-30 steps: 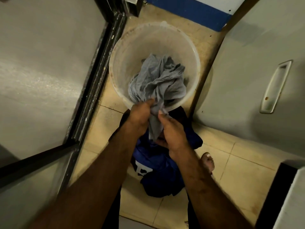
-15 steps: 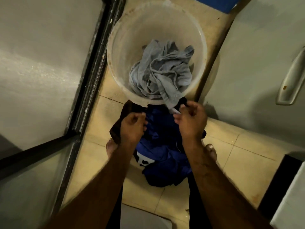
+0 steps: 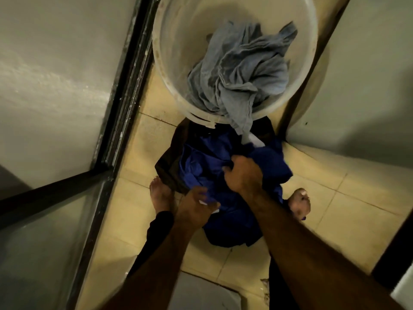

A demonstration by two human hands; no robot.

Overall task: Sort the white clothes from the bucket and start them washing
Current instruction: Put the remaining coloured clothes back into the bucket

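A translucent white bucket [image 3: 165,63] stands on the tiled floor at the top of the head view. A grey-blue cloth [image 3: 237,72] lies crumpled inside it, one corner hanging over the near rim. Below the bucket a pile of blue clothes [image 3: 230,222] lies on the floor, with a dark garment [image 3: 169,168] under its left side and a bit of white fabric [image 3: 254,139] at its top. My right hand [image 3: 243,175] is closed on the blue fabric near the pile's middle. My left hand [image 3: 194,204] grips the pile's lower left edge.
A glass door with a black frame [image 3: 125,90] runs along the left. A pale panel [image 3: 366,86] closes in the right side. My bare feet [image 3: 159,193] stand on the yellow tiles either side of the pile. A dark edge [image 3: 393,249] sits at lower right.
Both hands let go of the grey cloth, which dropped back into the bucket, and moved down to grasp the blue pile. The view tipped downward.
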